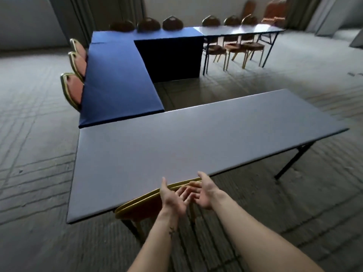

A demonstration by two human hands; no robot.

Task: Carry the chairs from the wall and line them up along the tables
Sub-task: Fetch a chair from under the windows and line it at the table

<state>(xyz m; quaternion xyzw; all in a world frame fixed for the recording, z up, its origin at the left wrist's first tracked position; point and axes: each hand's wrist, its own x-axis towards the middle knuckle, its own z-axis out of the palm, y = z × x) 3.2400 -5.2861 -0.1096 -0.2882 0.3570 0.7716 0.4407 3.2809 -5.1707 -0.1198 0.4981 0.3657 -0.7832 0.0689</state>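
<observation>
Head view: my left hand (173,199) and right hand (206,193) hover open over the gold-framed red chair (141,210). Pushed askew, it could knock the grey folding table (176,144).

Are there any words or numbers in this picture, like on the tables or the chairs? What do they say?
No readable text anywhere.
Grey table: no words.
Blue tablecloth: no words.
Nearest chair: no label showing.
Dark mark on the left forearm: too small and blurred to read.
</observation>
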